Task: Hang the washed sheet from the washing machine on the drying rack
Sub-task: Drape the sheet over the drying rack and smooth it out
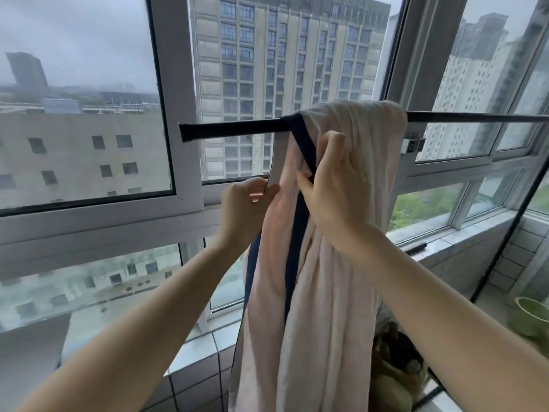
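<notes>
pale pink cotton sheet with a navy blue border point(332, 278): bunched, draped over the thin black horizontal rack bar point(231, 129), hanging in front of the white-framed window point(175, 93). left hand point(243, 203): fingers curled, pinching the sheet's left edge. right hand point(335, 185): fingers curled, gripping the folds beside the navy border. green pot point(531, 319): on the tiled sill, lower right.

Sheet point(326, 278) pale pink, navy border; rack bar point(231, 129) black; window frames point(178, 114) white.
</notes>
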A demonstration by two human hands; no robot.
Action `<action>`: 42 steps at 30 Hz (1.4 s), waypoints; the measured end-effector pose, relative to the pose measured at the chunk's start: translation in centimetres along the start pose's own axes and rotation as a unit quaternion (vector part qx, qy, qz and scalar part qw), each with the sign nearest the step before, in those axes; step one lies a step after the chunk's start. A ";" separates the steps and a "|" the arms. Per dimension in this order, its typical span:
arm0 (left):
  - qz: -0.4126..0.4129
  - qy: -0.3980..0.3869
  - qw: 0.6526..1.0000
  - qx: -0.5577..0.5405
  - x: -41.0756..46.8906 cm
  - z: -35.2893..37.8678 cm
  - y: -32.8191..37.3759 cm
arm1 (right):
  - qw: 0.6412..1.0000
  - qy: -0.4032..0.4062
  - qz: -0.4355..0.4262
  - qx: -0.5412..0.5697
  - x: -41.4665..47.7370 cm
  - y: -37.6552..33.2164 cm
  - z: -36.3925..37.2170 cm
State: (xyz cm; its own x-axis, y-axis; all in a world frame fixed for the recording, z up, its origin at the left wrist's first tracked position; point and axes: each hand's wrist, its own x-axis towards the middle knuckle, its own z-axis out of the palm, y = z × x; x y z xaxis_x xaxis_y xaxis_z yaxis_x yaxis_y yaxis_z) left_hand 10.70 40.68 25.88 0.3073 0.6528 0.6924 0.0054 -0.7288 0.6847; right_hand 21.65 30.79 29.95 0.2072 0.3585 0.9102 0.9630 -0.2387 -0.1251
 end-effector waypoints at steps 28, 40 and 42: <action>-0.104 0.141 0.979 -0.100 0.1 -6.9 -2.7 | 0.975 0.002 -0.109 0.195 5.5 -8.7 -0.6; -0.001 0.064 0.997 -0.035 2.3 -8.2 0.9 | 0.955 -0.019 -0.082 0.283 2.0 -9.4 1.1; -0.010 0.155 0.987 -0.039 3.1 -9.2 0.6 | 0.955 -0.011 -0.090 0.281 2.9 -10.0 0.4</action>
State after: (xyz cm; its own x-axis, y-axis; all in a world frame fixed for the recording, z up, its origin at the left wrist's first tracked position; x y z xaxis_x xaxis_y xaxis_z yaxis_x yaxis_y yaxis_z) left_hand 2.85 44.18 30.53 0.0018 0.7081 0.7061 -0.0687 -0.7044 0.7065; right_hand 12.73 34.55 33.64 0.0278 0.3685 0.9292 0.9225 0.3486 -0.1659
